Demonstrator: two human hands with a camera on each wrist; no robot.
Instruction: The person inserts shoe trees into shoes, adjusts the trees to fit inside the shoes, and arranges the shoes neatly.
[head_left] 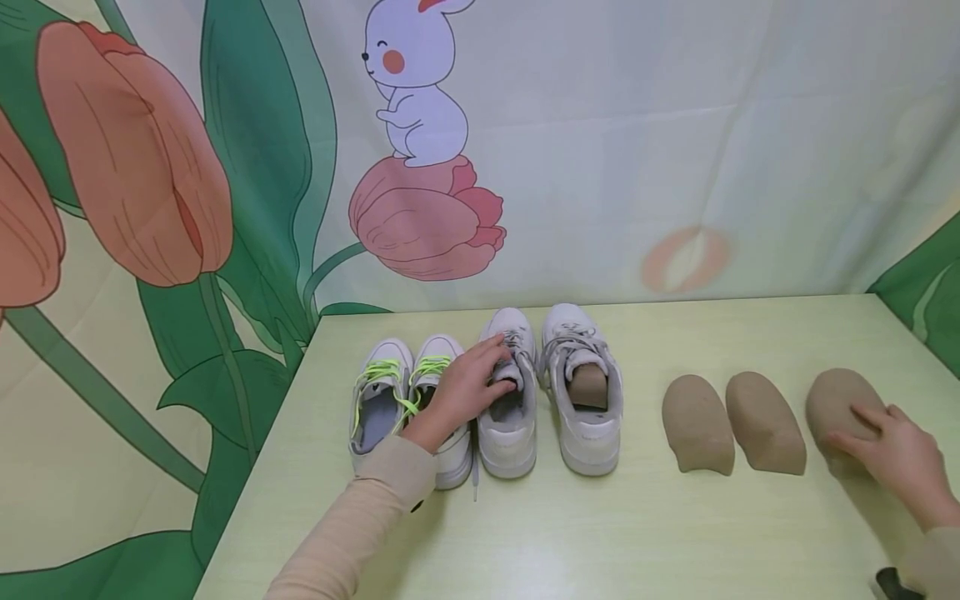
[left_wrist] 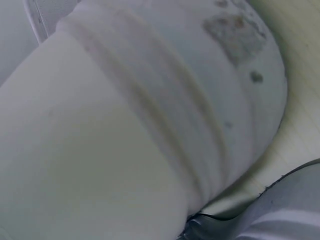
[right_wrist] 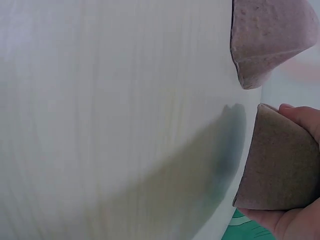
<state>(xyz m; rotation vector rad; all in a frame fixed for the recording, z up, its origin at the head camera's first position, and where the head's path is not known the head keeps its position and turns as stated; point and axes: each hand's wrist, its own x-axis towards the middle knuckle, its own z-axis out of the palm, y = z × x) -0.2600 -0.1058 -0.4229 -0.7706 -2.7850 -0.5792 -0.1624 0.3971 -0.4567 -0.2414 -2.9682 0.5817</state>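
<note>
My left hand reaches over the green-laced shoes and pinches the tongue of a white sneaker. That sneaker's heel fills much of the left wrist view, where the hand is hidden. Beside it on the right stands another white sneaker with a brown moulded shoe insert in its opening. At the table's right, my right hand grips a brown shoe insert. In the right wrist view, thumb and fingers lie on opposite sides of this insert.
Two more shoe inserts lie left of my right hand on the pale table. White shoes with neon green laces stand at the left. A printed cloth with tulips and a rabbit hangs behind the table's back edge.
</note>
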